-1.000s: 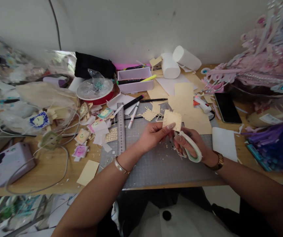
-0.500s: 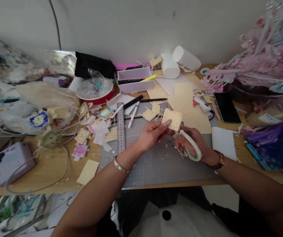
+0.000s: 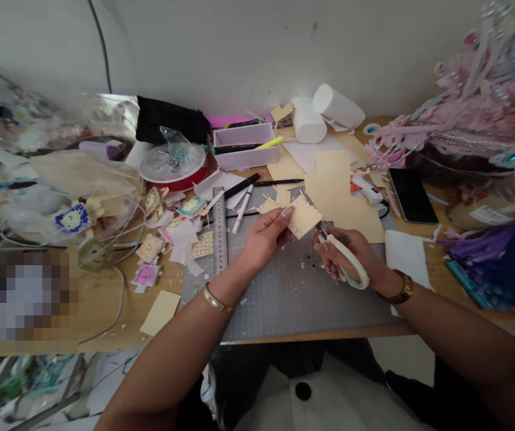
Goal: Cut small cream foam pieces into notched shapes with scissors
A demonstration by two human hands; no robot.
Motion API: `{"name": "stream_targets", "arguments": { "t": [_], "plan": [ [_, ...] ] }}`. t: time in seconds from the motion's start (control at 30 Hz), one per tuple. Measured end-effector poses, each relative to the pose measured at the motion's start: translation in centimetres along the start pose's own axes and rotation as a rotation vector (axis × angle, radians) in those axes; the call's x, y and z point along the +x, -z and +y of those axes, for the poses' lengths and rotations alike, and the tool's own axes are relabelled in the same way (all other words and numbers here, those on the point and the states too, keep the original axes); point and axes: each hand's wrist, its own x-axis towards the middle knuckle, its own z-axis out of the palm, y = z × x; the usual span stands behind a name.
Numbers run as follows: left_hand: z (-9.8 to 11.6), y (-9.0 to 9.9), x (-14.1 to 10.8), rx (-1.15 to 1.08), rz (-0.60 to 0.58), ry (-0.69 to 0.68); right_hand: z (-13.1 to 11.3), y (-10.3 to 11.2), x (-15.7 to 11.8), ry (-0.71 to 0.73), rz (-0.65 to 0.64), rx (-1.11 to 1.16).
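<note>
And it's a crowded bench out here: the grey cutting mat (image 3: 275,305) lies in the middle, flecked with tiny scraps, the steel-coloured ruler (image 3: 219,230) stretching along its left side with its near end by the left forearm! Just beside the ruler, a white pen (image 3: 243,209); behind, a lilac tray (image 3: 246,158) with a yellow pen (image 3: 270,142) leaning over its rim. Over on the left, a red-sided spool (image 3: 188,179), a black pouch (image 3: 170,120) and a scatter of little decorated squares (image 3: 146,275), while a pixelated patch hides the lower left corner. Off to the right, a glue gun (image 3: 367,188) near a dark phone (image 3: 412,194), and large cream sheets (image 3: 344,197) spread close behind the action, more cut pieces tucked partly out of sight behind the left hand (image 3: 266,236)

Now to that hand: pinched narrow, thumb on top, gripping the left edge of a small cream piece (image 3: 304,218), raised above the mat, tilted, its edges wavy! And the right hand (image 3: 351,248), curled round the pale handles of the scissors (image 3: 351,263), blades pointing at the piece's right corner; whether they're biting, I can't tell from here
</note>
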Motion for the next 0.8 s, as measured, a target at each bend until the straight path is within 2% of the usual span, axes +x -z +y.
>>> {"name": "stream_targets", "arguments": {
  "t": [0.43,0.63,0.8],
  "plan": [
    [0.4,-0.1,-0.2,-0.013,-0.011,-0.032,0.0,0.2,0.0,-0.021,-0.034,-0.026],
    [0.1,0.4,0.1,0.084,0.066,-0.068,0.1,0.4,0.2,-0.056,-0.041,-0.005],
    [-0.1,1.2,0.6,0.168,0.048,-0.061,0.0,0.7,0.5,-0.081,-0.066,-0.001]
  ]
}}
